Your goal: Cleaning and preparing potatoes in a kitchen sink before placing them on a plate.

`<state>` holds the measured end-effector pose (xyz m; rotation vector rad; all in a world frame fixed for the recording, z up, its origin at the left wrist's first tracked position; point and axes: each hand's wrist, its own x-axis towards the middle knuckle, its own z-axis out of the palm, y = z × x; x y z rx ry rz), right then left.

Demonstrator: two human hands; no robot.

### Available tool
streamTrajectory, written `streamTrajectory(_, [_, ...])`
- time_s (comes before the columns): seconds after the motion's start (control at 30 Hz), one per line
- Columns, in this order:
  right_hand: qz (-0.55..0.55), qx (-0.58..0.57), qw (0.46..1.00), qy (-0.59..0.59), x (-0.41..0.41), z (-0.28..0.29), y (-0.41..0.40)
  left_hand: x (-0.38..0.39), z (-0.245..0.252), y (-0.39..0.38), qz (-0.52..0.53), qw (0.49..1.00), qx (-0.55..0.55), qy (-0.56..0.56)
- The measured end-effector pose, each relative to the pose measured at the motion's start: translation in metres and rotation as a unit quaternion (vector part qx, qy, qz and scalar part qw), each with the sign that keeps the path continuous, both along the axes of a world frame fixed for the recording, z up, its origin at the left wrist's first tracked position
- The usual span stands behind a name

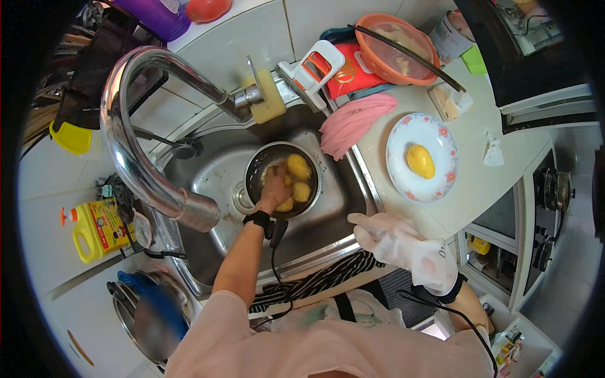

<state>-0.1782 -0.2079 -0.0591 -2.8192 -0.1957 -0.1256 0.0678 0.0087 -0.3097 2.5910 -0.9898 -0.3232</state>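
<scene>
My left hand (275, 189) reaches down into a round metal pot (254, 165) in the stainless steel sink (215, 175). Its fingers are among several peeled yellow potatoes (298, 167), apparently in water. Whether they grip one is hidden. A translucent white glove covers my right hand (387, 238), which hovers over the sink's front right edge with nothing visible in it. Beyond that hand, a single peeled potato (420, 161) lies on a white plate with a pink flower rim (399, 182) on the counter (477, 189).
A curved chrome faucet (111, 118) arches over the sink's left side. A pink cloth (359, 120) drapes over the right rim, near a white-and-orange slicer (321, 64). Chopsticks (406, 54) lie across an orange bowl (368, 28). A yellow detergent jug (97, 231) stands at left.
</scene>
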Motion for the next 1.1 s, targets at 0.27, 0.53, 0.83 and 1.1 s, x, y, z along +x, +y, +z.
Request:
streamTrajectory(0.27, [0.009,0.004,0.999,-0.033,-0.004,-0.010,-0.001,0.008,0.043,-0.032,0.097,0.960,0.204,0.163])
streamTrajectory(0.53, [0.004,0.009,1.000,-0.011,-0.001,-0.006,-0.001,0.023,0.067,-0.022,0.222,0.929,0.208,0.212])
streamTrajectory(0.83, [0.002,0.026,0.999,0.031,0.004,0.006,0.001,0.035,-0.013,0.011,0.160,0.972,0.038,0.165])
streamTrajectory(1.1, [0.003,0.065,0.996,0.066,0.007,0.003,0.005,0.004,0.041,-0.017,0.043,0.976,0.150,0.155])
